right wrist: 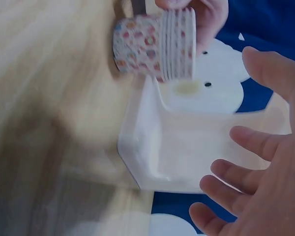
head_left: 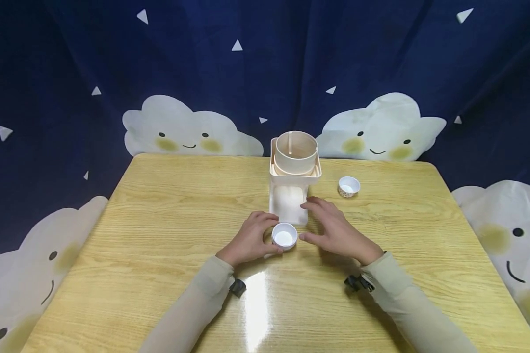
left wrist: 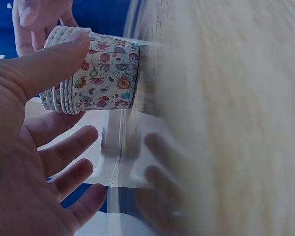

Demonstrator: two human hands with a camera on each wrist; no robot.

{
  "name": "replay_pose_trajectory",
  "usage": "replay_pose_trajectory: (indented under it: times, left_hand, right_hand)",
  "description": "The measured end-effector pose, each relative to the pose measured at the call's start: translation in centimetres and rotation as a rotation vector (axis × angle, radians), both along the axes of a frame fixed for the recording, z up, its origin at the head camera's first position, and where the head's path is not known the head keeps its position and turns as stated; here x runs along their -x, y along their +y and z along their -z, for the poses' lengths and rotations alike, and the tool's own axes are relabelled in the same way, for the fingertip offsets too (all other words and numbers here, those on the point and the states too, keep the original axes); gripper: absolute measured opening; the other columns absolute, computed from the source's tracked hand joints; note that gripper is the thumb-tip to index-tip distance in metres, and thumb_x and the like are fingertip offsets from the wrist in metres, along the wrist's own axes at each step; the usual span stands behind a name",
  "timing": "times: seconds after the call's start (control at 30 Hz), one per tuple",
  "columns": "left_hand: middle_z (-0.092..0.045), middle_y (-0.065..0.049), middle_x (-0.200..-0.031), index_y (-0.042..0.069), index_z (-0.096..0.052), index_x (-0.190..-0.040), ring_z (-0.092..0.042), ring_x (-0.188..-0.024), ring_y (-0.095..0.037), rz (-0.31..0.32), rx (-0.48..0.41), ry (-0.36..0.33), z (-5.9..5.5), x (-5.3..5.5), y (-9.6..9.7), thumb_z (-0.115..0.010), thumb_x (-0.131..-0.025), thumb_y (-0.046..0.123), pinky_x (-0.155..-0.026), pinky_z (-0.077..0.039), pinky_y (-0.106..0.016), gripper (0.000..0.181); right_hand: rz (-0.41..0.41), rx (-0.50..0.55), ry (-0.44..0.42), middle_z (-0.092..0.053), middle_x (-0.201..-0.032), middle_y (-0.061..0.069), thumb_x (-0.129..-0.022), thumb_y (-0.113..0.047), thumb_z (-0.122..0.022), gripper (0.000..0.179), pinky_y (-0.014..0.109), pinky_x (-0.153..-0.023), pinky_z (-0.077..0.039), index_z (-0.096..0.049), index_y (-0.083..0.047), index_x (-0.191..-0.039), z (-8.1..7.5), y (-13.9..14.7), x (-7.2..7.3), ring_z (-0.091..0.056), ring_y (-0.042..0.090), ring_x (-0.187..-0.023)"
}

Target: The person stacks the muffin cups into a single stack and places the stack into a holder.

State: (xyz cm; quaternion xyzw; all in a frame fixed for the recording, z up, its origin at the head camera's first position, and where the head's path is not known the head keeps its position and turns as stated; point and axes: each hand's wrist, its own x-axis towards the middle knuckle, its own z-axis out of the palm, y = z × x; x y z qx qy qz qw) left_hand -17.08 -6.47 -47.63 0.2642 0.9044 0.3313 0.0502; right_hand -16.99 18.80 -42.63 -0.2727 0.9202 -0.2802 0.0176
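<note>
A small stack of nested paper cups (head_left: 284,237), white inside and printed with colourful flowers outside (left wrist: 108,73), stands on the table before a cream plastic stand. My left hand (head_left: 251,239) grips the stack from the left between thumb and index finger, its other fingers spread loosely. To the right of the stack is my right hand (head_left: 335,231), fingers apart and holding nothing (right wrist: 265,157). Its fingertips are close to the stand's right side. The cream stand (head_left: 288,203) has a low tray in front and a round cylinder (head_left: 296,152) on top.
One more patterned paper cup (head_left: 349,187) sits to the right of the stand. Everything is on a wood-grain table (head_left: 181,196). A dark blue curtain (head_left: 265,73) with smiling white clouds hangs behind the table's back edge and down its sides.
</note>
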Motion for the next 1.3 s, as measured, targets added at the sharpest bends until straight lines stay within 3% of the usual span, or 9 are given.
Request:
replay_pose_trajectory:
  times: [0.37,0.7,0.93,1.13,1.3]
  left_hand:
    - [-0.058,-0.009,-0.140,0.006,-0.063,-0.130,-0.042,-0.134,-0.029,-0.005,-0.016,-0.019,-0.1,-0.1,0.0,-0.087,-0.072,0.033,-0.115,-0.032,-0.051,0.068]
    - [-0.058,-0.008,-0.141,0.006,-0.062,-0.131,-0.042,-0.135,-0.029,-0.001,-0.011,-0.028,-0.2,-0.3,0.0,-0.086,-0.074,0.034,-0.115,-0.032,-0.052,0.068]
    - [-0.057,-0.008,-0.141,0.007,-0.062,-0.131,-0.042,-0.135,-0.028,-0.001,-0.008,-0.019,-0.1,-0.2,-0.1,-0.085,-0.074,0.036,-0.115,-0.032,-0.052,0.068]
    - [-0.057,-0.008,-0.142,0.007,-0.062,-0.131,-0.042,-0.136,-0.029,0.002,-0.010,-0.029,0.0,-0.2,-0.1,-0.085,-0.074,0.036,-0.115,-0.032,-0.052,0.068]
    - [-0.058,-0.009,-0.141,0.007,-0.062,-0.131,-0.042,-0.135,-0.029,-0.005,-0.019,-0.028,0.1,-0.1,-0.1,-0.086,-0.073,0.035,-0.115,-0.032,-0.053,0.068]
  right_hand:
    - [0.085,0.022,0.001,-0.036,-0.155,0.021,-0.085,-0.031,-0.076,0.071,0.066,-0.117,-0.023,-0.045,-0.005,-0.144,-1.1,2.2,0.7,-0.028,0.044,-0.146]
    - [0.127,0.047,-0.021,-0.035,-0.156,0.024,-0.089,-0.026,-0.073,0.066,0.067,-0.115,-0.026,-0.044,-0.004,-0.144,-1.2,3.3,1.3,-0.030,0.046,-0.145]
    - [0.189,0.053,-0.036,-0.034,-0.155,0.027,-0.092,-0.025,-0.069,0.061,0.064,-0.114,-0.030,-0.045,-0.001,-0.143,-0.4,4.7,2.7,-0.031,0.046,-0.143]
    - [0.231,0.079,0.010,-0.041,-0.148,0.030,-0.092,-0.019,-0.069,0.056,0.063,-0.113,-0.031,-0.048,0.006,-0.138,0.6,6.2,4.1,-0.038,0.047,-0.138]
    - [0.308,0.079,0.008,-0.044,-0.145,0.032,-0.091,-0.019,-0.068,0.055,0.064,-0.112,-0.029,-0.049,0.006,-0.136,1.0,7.5,5.3,-0.037,0.050,-0.136]
